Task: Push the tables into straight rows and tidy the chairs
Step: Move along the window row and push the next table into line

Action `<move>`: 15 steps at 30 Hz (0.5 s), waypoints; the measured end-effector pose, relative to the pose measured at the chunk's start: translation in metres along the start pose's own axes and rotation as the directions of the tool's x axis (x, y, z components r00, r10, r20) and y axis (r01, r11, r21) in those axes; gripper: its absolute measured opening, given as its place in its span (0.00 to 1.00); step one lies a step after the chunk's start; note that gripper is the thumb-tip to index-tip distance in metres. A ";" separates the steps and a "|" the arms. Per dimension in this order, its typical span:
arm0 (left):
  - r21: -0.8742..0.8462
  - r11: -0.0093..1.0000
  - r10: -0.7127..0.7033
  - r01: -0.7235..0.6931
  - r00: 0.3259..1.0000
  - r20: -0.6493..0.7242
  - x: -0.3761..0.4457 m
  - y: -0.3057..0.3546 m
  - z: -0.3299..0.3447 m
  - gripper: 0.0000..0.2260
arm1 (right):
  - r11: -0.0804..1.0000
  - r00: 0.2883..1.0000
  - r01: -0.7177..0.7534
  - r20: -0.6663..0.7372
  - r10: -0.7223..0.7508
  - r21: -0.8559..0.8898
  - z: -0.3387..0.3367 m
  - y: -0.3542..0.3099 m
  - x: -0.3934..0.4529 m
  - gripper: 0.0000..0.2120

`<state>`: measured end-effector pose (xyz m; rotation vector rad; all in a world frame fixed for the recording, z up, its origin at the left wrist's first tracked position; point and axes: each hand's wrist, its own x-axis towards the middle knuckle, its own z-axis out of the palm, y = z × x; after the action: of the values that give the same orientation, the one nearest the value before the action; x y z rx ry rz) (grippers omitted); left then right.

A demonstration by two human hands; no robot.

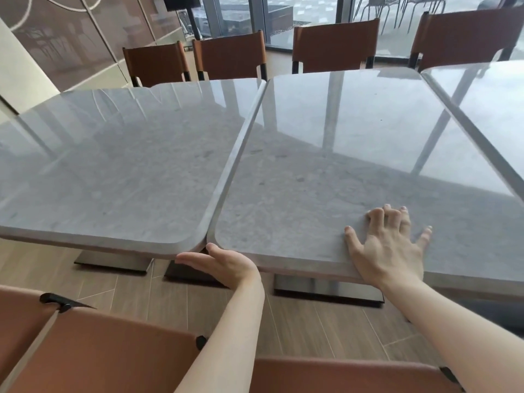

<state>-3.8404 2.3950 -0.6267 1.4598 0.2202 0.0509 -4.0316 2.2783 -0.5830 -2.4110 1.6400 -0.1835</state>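
Observation:
Three grey stone-topped tables stand side by side: a left table (119,165), a middle table (326,154) and a right table (493,103). The left table sits skewed, so a wedge-shaped gap opens between it and the middle one toward the far end. My left hand (218,262) lies with straight fingers against the near edge where those two tables' corners meet. My right hand (388,245) rests flat, fingers spread, on the middle table's near edge. Brown leather chairs (229,56) line the far side.
Two brown chair backs (107,353) stand right in front of me, between my arms and the tables. Dark metal table bases (326,290) sit on the wood-look floor. A patterned wall (71,32) runs at the left, glass windows (312,9) behind the far chairs.

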 end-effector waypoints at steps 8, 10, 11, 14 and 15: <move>0.169 0.984 0.044 -0.061 0.994 0.103 -0.006 0.004 -0.023 0.30 | 1.000 0.995 0.010 0.099 -0.011 0.014 -0.007 0.002 0.003 0.33; 0.251 0.934 0.189 -0.254 0.948 0.256 -0.023 0.005 -0.032 0.31 | 0.996 0.989 0.024 0.146 -0.037 0.086 -0.013 0.009 0.004 0.32; 0.246 0.898 0.265 -0.365 0.895 0.358 -0.034 0.006 -0.035 0.32 | 0.993 0.983 0.048 0.172 -0.067 0.112 -0.016 0.014 0.003 0.33; 0.087 0.765 0.435 -0.638 0.612 0.660 -0.073 0.012 -0.027 0.30 | 0.981 0.952 0.156 0.247 -0.180 0.112 -0.032 0.038 -0.005 0.34; 0.016 0.714 0.463 -0.700 0.490 0.738 -0.087 0.014 -0.022 0.29 | 0.975 0.941 0.198 0.259 -0.218 0.099 -0.037 0.046 -0.009 0.33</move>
<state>-3.9280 2.4035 -0.6048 1.7159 -0.9783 0.0244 -4.0846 2.2668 -0.5588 -2.4264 1.2411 0.0495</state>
